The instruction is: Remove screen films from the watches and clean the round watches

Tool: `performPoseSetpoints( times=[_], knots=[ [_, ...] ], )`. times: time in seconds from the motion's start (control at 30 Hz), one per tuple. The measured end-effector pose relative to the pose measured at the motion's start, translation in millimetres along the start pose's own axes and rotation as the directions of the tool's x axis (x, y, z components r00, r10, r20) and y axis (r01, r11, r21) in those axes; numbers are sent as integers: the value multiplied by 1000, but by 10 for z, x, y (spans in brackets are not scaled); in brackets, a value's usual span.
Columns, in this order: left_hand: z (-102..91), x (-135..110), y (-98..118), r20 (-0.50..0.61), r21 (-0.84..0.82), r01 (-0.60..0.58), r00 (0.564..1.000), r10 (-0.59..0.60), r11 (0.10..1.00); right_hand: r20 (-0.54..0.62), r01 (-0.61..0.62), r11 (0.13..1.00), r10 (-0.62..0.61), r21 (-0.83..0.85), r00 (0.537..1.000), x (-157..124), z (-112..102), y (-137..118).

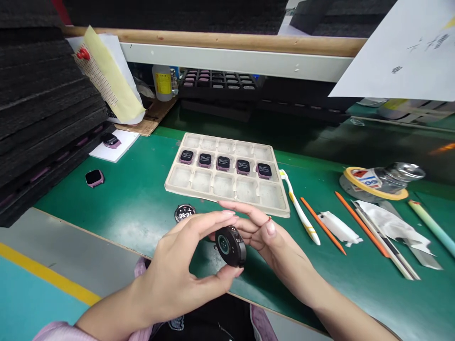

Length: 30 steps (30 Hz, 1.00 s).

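Note:
Between the thumb and fingertips of my left hand [192, 255] is a round black smartwatch case [230, 246], tilted on edge, with its sensor back facing left. No strap shows on it. My right hand [273, 246] is just beyond the case, thumb raised and fingers extended near my left fingertips; whether those fingers touch the case I cannot tell. Another round watch [185, 213], its face lit with 08:04, lies on the table behind my left hand. Farther back, a beige compartment tray [227, 193] has several square watches [223, 163] in its middle row.
On the green table [135, 208], a toothbrush [300, 208], orange sticks [323, 226], a crumpled white wrapper [340, 228] and a metal-topped dispenser [377, 182] sit rightward. Leftward are a loose square watch [94, 178], a white pad [119, 147] and stacked black foam trays [46, 104]. A shelf edge [227, 59] crosses above.

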<state>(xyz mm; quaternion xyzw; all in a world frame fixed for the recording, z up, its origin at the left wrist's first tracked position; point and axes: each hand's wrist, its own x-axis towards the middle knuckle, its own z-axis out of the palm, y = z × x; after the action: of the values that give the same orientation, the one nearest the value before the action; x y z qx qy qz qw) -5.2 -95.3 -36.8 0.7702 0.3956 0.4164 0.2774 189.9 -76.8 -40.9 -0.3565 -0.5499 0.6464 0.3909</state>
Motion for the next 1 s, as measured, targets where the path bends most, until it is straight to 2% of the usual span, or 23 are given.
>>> performPoseSetpoints(
  times=[0.2,0.37,0.53,0.67,0.8,0.9,1.0],
  knots=[
    [19,-3,8,7,40,2,1000,-2,999,109,-31,994,19,106,994,4,-5,-5],
    [16,1,23,14,52,-33,999,32,998,137,-51,990,33,131,990,1,-30,18],
    [13,-3,14,58,5,-41,998,40,999,94,-48,997,42,60,995,-11,-34,53],
    [13,-9,-2,35,20,-33,999,33,999,49,24,997,-28,79,998,2,-12,53],
    [1,-5,-5,51,85,85,995,-90,993,30,35,991,-39,130,999,5,13,19],
    [-15,-15,-1,123,72,201,970,-209,977,-3,28,991,-28,131,1000,2,15,14],
    [-22,-38,-14,202,15,274,941,-271,962,-31,80,994,-78,73,996,-3,14,26]
  ],
)
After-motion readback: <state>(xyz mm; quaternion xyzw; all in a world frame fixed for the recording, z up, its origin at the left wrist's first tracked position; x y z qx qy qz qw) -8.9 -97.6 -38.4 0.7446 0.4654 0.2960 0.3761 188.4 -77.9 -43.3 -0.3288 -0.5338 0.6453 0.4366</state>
